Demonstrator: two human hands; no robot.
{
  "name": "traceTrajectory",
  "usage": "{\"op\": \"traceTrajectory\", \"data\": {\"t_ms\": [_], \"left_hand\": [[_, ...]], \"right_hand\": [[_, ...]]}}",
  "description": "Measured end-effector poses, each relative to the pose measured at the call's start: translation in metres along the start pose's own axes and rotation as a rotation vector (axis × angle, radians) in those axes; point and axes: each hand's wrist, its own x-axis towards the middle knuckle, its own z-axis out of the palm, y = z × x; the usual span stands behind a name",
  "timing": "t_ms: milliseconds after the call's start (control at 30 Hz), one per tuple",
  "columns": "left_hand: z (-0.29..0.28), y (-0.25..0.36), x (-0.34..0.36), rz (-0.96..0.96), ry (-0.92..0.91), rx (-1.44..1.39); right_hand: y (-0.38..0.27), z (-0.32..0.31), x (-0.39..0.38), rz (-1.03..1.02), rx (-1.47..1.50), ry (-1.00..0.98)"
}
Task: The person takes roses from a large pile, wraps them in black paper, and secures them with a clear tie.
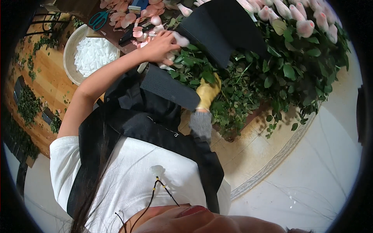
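Note:
My bare left hand (159, 47) reaches over the table's near edge, its fingers curled around a pale pink rose bud (180, 39) in a white net sleeve. My right hand (209, 92) wears a yellow-palmed glove with a grey knit cuff and closes around leafy rose stems (194, 66); its fingertips are partly hidden by leaves. A dark ribbed panel (169, 86) lies between my two arms. Beyond my hands, a black flap-like sheet (213, 29) covers part of the foliage.
Netted pink roses (305, 27) lie in a thick leafy pile at the far right. Loose petals (155, 20), teal scissors (100, 19) and a blue box (138, 5) are at the far left. A round tub (70, 62) holds white net sleeves (92, 56). Cut leaves (29, 105) litter the floor.

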Motion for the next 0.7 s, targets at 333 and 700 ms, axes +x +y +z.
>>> {"op": "traceTrajectory", "data": {"t_ms": [333, 700], "left_hand": [[-0.008, -0.015, -0.035, 0.027, 0.206, -0.188], [-0.026, 0.007, -0.045, -0.381, -0.300, -0.322]], "right_hand": [[-0.033, -0.048, 0.018, -0.043, -0.780, -0.357], [-0.095, 0.101, -0.014, -0.706, -1.454, -0.946]]}}
